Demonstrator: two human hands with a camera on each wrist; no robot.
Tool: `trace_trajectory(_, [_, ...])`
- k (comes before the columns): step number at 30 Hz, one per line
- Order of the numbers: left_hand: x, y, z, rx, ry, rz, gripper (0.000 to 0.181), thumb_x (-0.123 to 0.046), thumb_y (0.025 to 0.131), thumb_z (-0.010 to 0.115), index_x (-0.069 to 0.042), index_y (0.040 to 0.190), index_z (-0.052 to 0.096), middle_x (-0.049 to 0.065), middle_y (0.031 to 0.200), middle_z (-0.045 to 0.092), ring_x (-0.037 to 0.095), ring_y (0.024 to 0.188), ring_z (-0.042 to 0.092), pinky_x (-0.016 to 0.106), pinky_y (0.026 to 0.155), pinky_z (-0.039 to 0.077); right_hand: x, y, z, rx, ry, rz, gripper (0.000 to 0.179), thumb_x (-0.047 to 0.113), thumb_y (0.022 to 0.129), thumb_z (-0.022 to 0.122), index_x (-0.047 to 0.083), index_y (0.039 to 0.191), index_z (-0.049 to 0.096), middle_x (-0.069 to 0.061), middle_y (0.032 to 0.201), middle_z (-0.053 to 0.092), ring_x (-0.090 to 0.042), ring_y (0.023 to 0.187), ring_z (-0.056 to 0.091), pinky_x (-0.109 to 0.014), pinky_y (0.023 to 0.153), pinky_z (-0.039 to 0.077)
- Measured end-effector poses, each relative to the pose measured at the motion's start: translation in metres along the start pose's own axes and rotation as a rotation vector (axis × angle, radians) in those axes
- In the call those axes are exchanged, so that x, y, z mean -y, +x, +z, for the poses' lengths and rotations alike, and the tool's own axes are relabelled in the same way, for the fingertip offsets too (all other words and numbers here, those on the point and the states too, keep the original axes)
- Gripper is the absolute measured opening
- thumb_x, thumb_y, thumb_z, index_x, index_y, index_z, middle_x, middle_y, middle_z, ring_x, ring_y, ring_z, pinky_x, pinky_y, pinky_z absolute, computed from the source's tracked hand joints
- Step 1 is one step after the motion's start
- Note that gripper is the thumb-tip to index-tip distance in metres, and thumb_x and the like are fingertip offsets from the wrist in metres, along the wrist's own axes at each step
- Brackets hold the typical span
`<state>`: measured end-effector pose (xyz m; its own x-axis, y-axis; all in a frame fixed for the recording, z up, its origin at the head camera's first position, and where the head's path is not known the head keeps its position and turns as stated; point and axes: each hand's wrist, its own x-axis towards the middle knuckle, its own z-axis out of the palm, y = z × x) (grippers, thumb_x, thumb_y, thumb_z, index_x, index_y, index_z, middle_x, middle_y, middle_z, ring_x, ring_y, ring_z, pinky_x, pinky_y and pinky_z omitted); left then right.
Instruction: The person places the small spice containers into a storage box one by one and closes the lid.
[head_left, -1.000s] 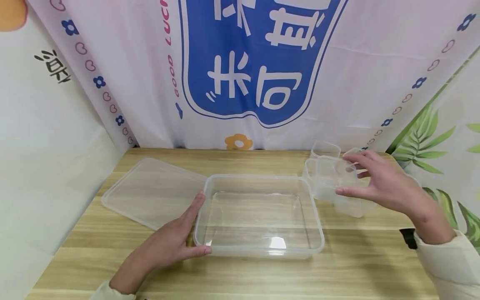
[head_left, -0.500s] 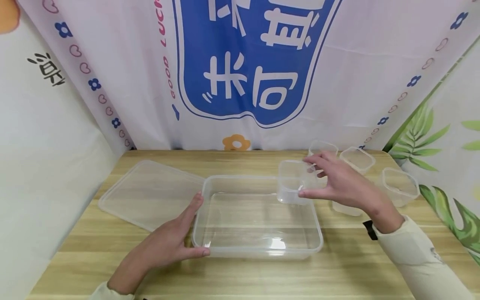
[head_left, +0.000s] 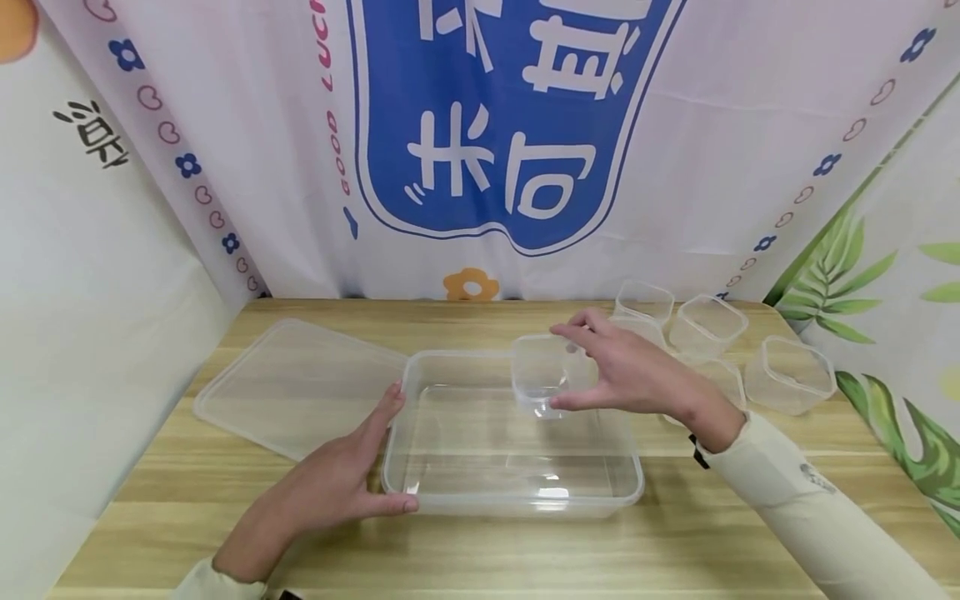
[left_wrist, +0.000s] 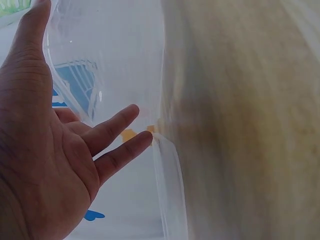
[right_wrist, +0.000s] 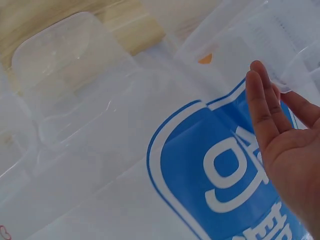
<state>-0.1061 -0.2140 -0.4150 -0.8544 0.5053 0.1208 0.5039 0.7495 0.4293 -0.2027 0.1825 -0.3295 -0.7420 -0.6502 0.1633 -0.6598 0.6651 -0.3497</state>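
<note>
My right hand [head_left: 633,367] pinches a small clear plastic container [head_left: 531,362] by its right side, thumb in front and fingers behind. The small container is upright, over the back right part of a large rectangular clear plastic box [head_left: 510,502] with an open top. At the box's left end rests my left hand [head_left: 322,487], its thumb by the front corner and its index fingertip at the left rim. The left wrist view shows the left hand's fingers [left_wrist: 122,155] straight and spread against the box wall [left_wrist: 125,50].
A flat translucent lid [head_left: 292,387] lies on the wooden table [head_left: 450,554] at the left, beside the box. Several more small clear containers, among them one at the far right [head_left: 791,379], stand at the back right. A printed curtain [head_left: 315,267] hangs behind the table.
The right hand has carried the small container left from the group at the right to over the large box. The left hand has stayed at the box's left end.
</note>
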Motion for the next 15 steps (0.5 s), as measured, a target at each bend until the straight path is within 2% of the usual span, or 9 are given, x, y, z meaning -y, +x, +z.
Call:
trace_trajectory(8, [0.0, 0.001, -0.002, 0.008, 0.011, 0.007, 0.127, -0.07, 0.08, 0.076, -0.017, 0.167, -0.001, 0.013, 0.17, 0.015, 0.038, 0.132, 0.052, 0.051, 0.101, 0.05, 0.012, 0.018, 0.014, 0.081, 0.006, -0.001, 0.096, 0.067, 0.08, 0.078, 0.005, 0.148, 0.052, -0.008, 0.129, 0.05, -0.02, 0.088, 0.059, -0.035, 0.077, 0.052])
trace_trajectory(15, [-0.002, 0.002, -0.003, -0.011, 0.036, 0.016, 0.127, -0.07, 0.08, 0.076, -0.015, 0.167, 0.001, 0.014, 0.169, 0.019, 0.038, 0.13, 0.055, 0.051, 0.1, 0.051, 0.024, 0.033, 0.023, 0.125, -0.014, -0.014, 0.095, 0.066, 0.081, 0.078, 0.002, 0.147, 0.053, -0.011, 0.129, 0.052, -0.017, 0.091, 0.058, -0.035, 0.08, 0.053])
